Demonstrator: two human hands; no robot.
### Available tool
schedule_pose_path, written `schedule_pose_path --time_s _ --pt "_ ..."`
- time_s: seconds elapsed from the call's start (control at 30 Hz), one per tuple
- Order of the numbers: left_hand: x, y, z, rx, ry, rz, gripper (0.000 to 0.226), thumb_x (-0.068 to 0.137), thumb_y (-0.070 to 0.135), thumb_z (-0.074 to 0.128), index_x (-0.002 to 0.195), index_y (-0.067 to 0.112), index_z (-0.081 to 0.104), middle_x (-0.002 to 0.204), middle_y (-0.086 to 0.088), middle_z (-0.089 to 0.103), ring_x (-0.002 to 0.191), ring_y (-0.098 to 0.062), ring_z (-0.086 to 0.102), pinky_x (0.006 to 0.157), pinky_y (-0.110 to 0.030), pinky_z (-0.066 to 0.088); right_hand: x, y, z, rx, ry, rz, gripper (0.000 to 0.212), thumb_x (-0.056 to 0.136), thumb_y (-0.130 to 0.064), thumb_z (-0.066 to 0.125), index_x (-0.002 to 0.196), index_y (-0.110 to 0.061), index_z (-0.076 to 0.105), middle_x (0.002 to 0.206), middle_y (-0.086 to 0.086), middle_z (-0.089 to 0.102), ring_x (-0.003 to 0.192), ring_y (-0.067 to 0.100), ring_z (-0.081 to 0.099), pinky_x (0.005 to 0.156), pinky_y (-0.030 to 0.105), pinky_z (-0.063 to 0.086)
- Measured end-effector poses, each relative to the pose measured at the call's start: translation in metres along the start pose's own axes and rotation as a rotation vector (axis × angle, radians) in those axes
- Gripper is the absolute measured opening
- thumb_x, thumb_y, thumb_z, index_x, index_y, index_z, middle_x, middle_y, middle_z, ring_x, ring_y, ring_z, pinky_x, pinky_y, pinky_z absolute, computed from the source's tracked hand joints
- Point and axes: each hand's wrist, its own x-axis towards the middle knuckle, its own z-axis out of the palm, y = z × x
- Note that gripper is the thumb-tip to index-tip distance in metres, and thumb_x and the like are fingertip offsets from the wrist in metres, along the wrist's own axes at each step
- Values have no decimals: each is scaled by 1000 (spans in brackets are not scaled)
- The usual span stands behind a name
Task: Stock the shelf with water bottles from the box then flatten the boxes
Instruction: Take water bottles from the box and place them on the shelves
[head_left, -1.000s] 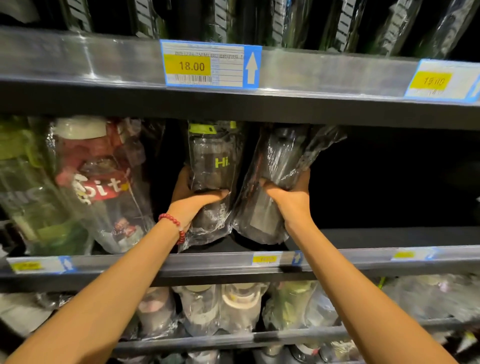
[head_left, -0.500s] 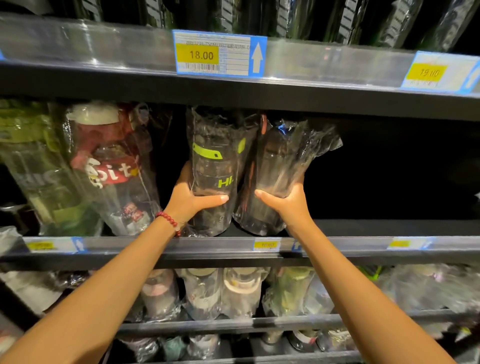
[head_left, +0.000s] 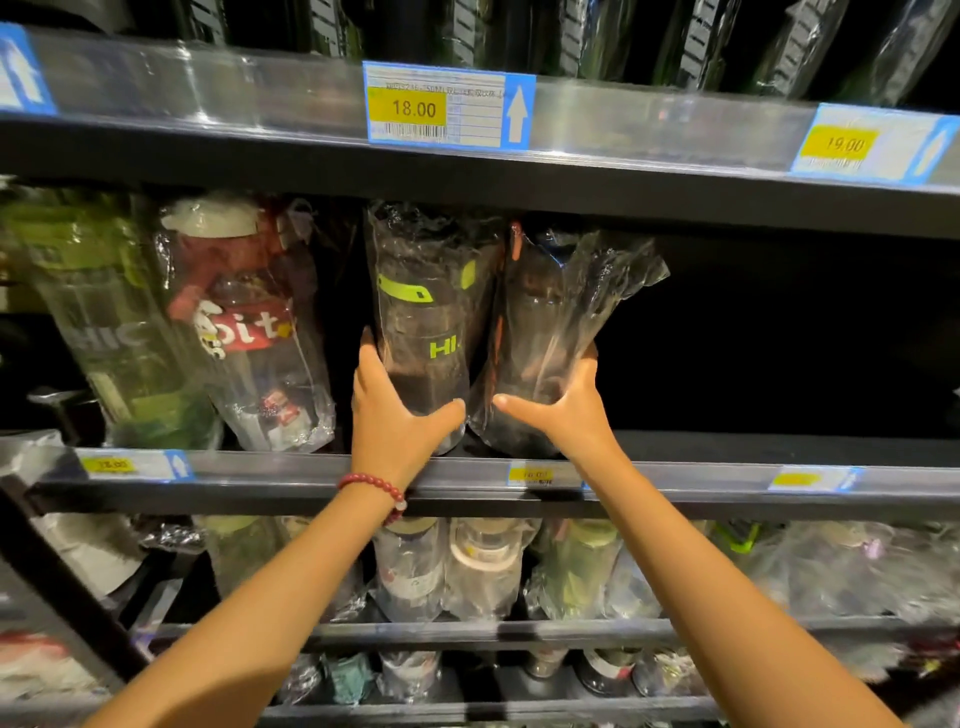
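Observation:
Two dark water bottles in clear plastic wrap stand upright side by side on the middle shelf (head_left: 727, 483). My left hand (head_left: 395, 421) grips the base of the left bottle (head_left: 431, 312), which has lime green marks and "HI" lettering. My right hand (head_left: 566, 415) grips the base of the right bottle (head_left: 550, 322), thumb in front and fingers round its right side. Both bottles touch each other. No box is in view.
A wrapped red bottle (head_left: 249, 322) and a green bottle (head_left: 104, 317) lean at the left of the same shelf. The shelf is dark and bare to the right. Price tags (head_left: 447, 106) line the shelf edges. More wrapped bottles (head_left: 488, 566) fill the lower shelves.
Both bottles have been tipped from leaning to upright and pushed a little further back onto the shelf. My hands stay on their bases.

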Motion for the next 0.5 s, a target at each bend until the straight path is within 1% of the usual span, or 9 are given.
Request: schedule_pose_path --time_s 0.03,0.07,0.13,0.23,0.3,0.33,0.4,0.47,0.5 --pt "-3 1 5 80 12 -6 118 64 35 82 149 10 4 146 -11 24 135 -25 27 107 -35 28 -1 1 3 -81 5 10 98 58 -44 87 128 -2 33 128 11 42 119 23 44 98 33 42" --pt "-5 3 9 156 22 -10 123 63 36 83 149 9 0 147 -13 20 136 -29 25 108 -39 28 -4 2 6 -174 31 18 96 59 -43 87 126 0 34 125 13 39 117 25 41 94 30 40" --pt "-4 5 15 255 46 -23 124 61 39 85 147 7 2 144 -17 23 131 -36 30 105 -44 32 -6 4 12 -318 109 4 89 60 -42 87 118 3 37 121 16 36 110 30 41 89 32 40" --pt "7 5 18 276 104 -80 106 58 40 86 135 6 21 131 -18 41 118 -38 45 93 -46 44 -4 4 18 -352 162 18 89 59 -46 86 117 3 39 119 18 43 108 35 46 88 39 45" --pt "13 3 16 240 111 -105 94 57 38 86 126 6 30 125 -15 48 111 -36 52 87 -44 49 -1 2 21 -319 177 43 86 61 -47 85 116 1 40 115 19 50 105 35 52 81 41 48" --pt "17 2 15 222 99 -116 90 57 37 86 123 6 32 123 -14 50 109 -34 53 86 -42 49 1 2 21 -309 184 44 83 61 -47 85 113 1 42 110 18 53 101 34 55 74 39 47" --pt "25 0 10 187 63 -146 76 58 32 86 111 6 38 115 -13 55 103 -30 57 82 -37 50 3 1 21 -306 183 51 75 64 -45 84 108 0 43 99 13 55 90 29 58 60 30 40" --pt "34 -2 3 130 0 -167 63 58 26 88 101 5 46 102 -9 60 95 -26 60 76 -32 49 7 2 20 -286 155 61 65 66 -42 84 100 -2 45 87 7 54 77 23 56 47 22 32" --pt "38 -2 0 114 -34 -177 56 59 24 88 97 3 53 95 -8 63 92 -25 62 73 -29 48 11 4 18 -270 136 65 59 66 -40 84 93 -2 48 79 4 54 69 19 55 42 18 29"
